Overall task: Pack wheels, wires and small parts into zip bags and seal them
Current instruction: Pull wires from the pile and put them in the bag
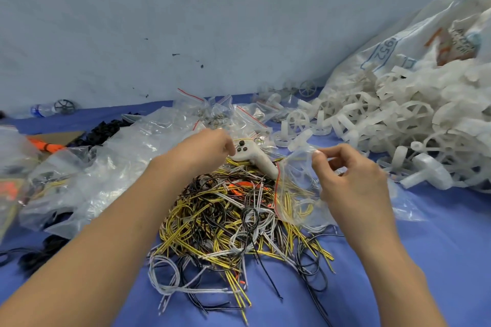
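The pile of wires (239, 220) lies between the two hands; the zip bag (297, 188) hangs from the right hand (350, 183), over the pile's right side; the controller (252, 156) lies just right of the left hand (207, 148); the heap of wheels (398, 125) lies behind the right hand; loose bags (106, 167) lie left of the left hand.

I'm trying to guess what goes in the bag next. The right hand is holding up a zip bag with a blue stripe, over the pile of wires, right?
Almost. The head view shows the right hand pinching a clear zip bag over the pile of wires, but the stripe along the bag's seal is red, not blue.
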A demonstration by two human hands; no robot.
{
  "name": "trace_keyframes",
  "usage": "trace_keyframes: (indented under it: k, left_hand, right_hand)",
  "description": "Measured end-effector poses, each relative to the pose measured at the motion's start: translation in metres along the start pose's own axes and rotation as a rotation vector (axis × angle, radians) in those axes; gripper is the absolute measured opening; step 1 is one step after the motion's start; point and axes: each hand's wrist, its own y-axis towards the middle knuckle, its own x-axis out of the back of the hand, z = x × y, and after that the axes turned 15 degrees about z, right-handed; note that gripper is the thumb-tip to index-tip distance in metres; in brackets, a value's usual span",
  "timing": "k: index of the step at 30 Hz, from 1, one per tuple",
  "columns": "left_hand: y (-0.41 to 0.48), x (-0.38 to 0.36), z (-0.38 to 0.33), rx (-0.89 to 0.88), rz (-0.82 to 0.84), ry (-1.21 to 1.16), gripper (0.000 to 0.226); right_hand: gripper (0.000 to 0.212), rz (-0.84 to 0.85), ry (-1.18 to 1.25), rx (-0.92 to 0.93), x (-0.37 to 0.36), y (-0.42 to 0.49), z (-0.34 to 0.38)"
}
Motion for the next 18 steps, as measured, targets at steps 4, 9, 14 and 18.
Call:
trace_keyframes:
  k: [4, 9, 14, 18]
  left_hand:
    - [0.009, -0.007, 0.011, 0.080, 0.191, 0.176, 0.028]
    - [0.020, -0.017, 0.022, 0.145, 0.258, 0.294, 0.037]
    - [0.020, -0.023, 0.026, 0.138, 0.138, 0.264, 0.037]
    - [0.016, -0.018, 0.030, 0.075, 0.204, 0.173, 0.024]
  right_hand:
    - [0.020, 0.002, 0.006, -0.001, 0.002, 0.001, 0.000]
    - [0.020, 0.005, 0.026, -0.013, 0.005, 0.000, -0.001]
    - [0.021, 0.008, 0.026, -0.012, 0.007, 0.001, -0.001]
    - [0.020, 0.012, 0.029, -0.006, 0.007, 0.002, -0.001]
